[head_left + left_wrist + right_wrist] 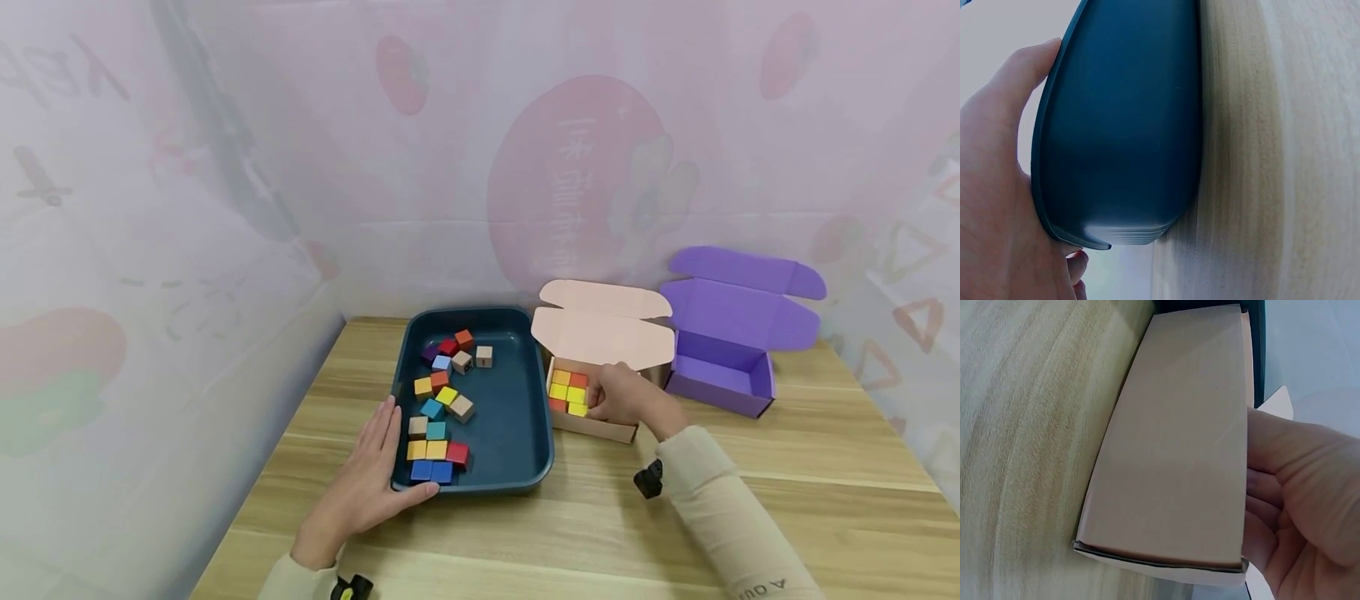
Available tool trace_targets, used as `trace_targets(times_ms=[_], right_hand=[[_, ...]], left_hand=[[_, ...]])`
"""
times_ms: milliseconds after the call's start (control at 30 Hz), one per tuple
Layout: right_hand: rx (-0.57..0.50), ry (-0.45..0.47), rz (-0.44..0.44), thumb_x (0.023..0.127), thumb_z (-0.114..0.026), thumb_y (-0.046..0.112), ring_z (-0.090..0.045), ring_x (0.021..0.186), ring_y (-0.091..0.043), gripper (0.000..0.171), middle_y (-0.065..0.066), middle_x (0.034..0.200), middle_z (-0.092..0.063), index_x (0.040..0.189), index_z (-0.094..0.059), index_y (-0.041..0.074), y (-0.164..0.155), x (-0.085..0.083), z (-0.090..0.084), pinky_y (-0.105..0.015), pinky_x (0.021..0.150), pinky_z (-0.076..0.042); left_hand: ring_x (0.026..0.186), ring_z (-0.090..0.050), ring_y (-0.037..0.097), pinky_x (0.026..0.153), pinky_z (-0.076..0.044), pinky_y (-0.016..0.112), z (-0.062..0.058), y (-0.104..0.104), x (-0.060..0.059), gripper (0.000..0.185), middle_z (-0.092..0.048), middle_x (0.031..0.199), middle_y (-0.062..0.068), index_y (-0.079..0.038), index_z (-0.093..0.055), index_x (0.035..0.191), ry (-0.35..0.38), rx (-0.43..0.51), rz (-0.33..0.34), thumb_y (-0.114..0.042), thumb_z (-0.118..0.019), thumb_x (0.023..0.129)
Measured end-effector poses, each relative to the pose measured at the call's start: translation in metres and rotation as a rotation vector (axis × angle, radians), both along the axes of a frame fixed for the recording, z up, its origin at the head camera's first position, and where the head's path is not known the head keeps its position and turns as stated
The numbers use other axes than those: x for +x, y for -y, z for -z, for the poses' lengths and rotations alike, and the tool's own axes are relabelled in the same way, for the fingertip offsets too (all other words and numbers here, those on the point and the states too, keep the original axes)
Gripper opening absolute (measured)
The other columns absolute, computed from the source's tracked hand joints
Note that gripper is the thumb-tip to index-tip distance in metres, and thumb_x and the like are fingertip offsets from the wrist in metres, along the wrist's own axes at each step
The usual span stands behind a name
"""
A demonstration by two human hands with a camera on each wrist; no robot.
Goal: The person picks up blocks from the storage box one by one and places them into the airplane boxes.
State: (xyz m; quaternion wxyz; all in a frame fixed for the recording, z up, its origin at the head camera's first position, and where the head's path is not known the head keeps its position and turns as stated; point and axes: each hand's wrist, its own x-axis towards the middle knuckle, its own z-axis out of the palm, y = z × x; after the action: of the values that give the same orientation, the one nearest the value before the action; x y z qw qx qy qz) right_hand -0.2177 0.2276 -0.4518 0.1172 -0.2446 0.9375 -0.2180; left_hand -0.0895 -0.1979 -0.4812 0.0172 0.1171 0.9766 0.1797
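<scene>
A dark blue tray (pixel 510 482) lies on the table with several coloured and plain wooden cubes along its left half. My left hand (pixel 367 475) rests on the tray's near left corner, fingers straight along the rim and thumb across the front edge. In the left wrist view, the hand (pixel 997 169) touches the rim from above. To the right stands an open pale pink box (pixel 596 427), where yellow cubes (pixel 575 394) and orange ones sit packed in rows. My right hand (pixel 624 394) reaches into its right side with bent fingers. The box wall (pixel 1172 444) hides the fingertips.
An open purple box (pixel 723 396) stands at the back right, its lid raised. The pink lid (pixel 603 333) leans back behind its box. A printed cloth (pixel 450 167) hangs behind the wooden table (pixel 525 550).
</scene>
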Motion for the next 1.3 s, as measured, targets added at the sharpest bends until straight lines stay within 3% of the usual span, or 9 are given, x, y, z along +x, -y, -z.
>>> trace_targets(times_ms=[267, 400, 533, 767, 900, 1067, 1300], right_hand=[[0.000, -0.005, -0.004, 0.086, -0.086, 0.010, -0.061, 0.068, -0.009, 0.017, 0.006, 0.074, -0.072, 0.073, -0.077, 0.016, 0.004, 0.001, 0.000, -0.026, 0.064, -0.055], [-0.008, 0.039, 0.006, 0.088, -0.085, 0.011, -0.063, 0.070, -0.010, 0.012, 0.005, 0.077, -0.073, 0.078, -0.078, 0.014, 0.002, 0.002, -0.007, -0.027, 0.066, -0.057], [-0.052, 0.071, 0.006, 0.089, -0.086, 0.013, -0.067, 0.072, -0.010, 0.008, 0.001, 0.081, -0.076, 0.088, -0.079, 0.009, 0.005, 0.003, -0.023, -0.029, 0.070, -0.060], [-0.066, -0.007, -0.085, 0.089, -0.086, 0.018, -0.071, 0.079, -0.012, 0.019, -0.004, 0.089, -0.079, 0.098, -0.079, 0.002, 0.037, 0.001, -0.062, -0.033, 0.079, -0.064], [-0.054, -0.017, -0.123, 0.090, -0.086, 0.021, -0.073, 0.086, -0.014, 0.025, -0.008, 0.098, -0.080, 0.106, -0.079, 0.002, 0.063, -0.002, -0.075, -0.033, 0.083, -0.065], [-0.024, 0.017, -0.144, 0.090, -0.086, 0.022, -0.076, 0.096, -0.018, 0.033, -0.011, 0.111, -0.080, 0.116, -0.077, 0.003, 0.099, -0.010, -0.076, -0.033, 0.088, -0.066], [-0.001, 0.069, -0.166, 0.092, -0.084, 0.025, -0.074, 0.105, -0.017, 0.039, -0.011, 0.121, -0.078, 0.125, -0.075, 0.007, 0.144, -0.022, -0.061, -0.033, 0.095, -0.064]], left_hand=[[0.166, -0.011, 0.040, 0.131, -0.019, 0.065, 0.001, 0.001, 0.000, 0.130, -0.002, 0.180, 0.014, -0.004, -0.010, 0.170, 0.001, -0.005, 0.002, -0.085, -0.062, 0.083], [0.166, -0.010, 0.039, 0.131, -0.019, 0.065, 0.000, 0.001, -0.001, 0.129, -0.002, 0.180, 0.014, -0.004, -0.010, 0.170, -0.003, 0.003, 0.007, -0.084, -0.062, 0.083], [0.166, -0.011, 0.039, 0.131, -0.019, 0.065, -0.001, 0.001, -0.001, 0.128, -0.003, 0.180, 0.014, -0.004, -0.010, 0.170, -0.002, 0.007, 0.011, -0.083, -0.063, 0.083], [0.166, -0.011, 0.039, 0.131, -0.019, 0.064, -0.002, 0.001, -0.002, 0.129, -0.002, 0.180, 0.014, -0.004, -0.010, 0.170, 0.003, -0.002, 0.010, -0.083, -0.063, 0.083], [0.166, -0.011, 0.039, 0.131, -0.020, 0.064, -0.002, 0.001, -0.002, 0.129, -0.002, 0.180, 0.014, -0.004, -0.010, 0.170, -0.001, -0.002, 0.010, -0.083, -0.063, 0.083], [0.165, -0.011, 0.040, 0.131, -0.020, 0.065, -0.001, 0.000, -0.001, 0.129, -0.002, 0.180, 0.014, -0.005, -0.010, 0.170, -0.003, 0.001, 0.005, -0.083, -0.064, 0.083], [0.166, -0.009, 0.039, 0.131, -0.020, 0.065, 0.000, 0.001, 0.000, 0.130, -0.001, 0.180, 0.013, -0.006, -0.008, 0.170, 0.005, 0.012, -0.002, -0.084, -0.064, 0.082]])
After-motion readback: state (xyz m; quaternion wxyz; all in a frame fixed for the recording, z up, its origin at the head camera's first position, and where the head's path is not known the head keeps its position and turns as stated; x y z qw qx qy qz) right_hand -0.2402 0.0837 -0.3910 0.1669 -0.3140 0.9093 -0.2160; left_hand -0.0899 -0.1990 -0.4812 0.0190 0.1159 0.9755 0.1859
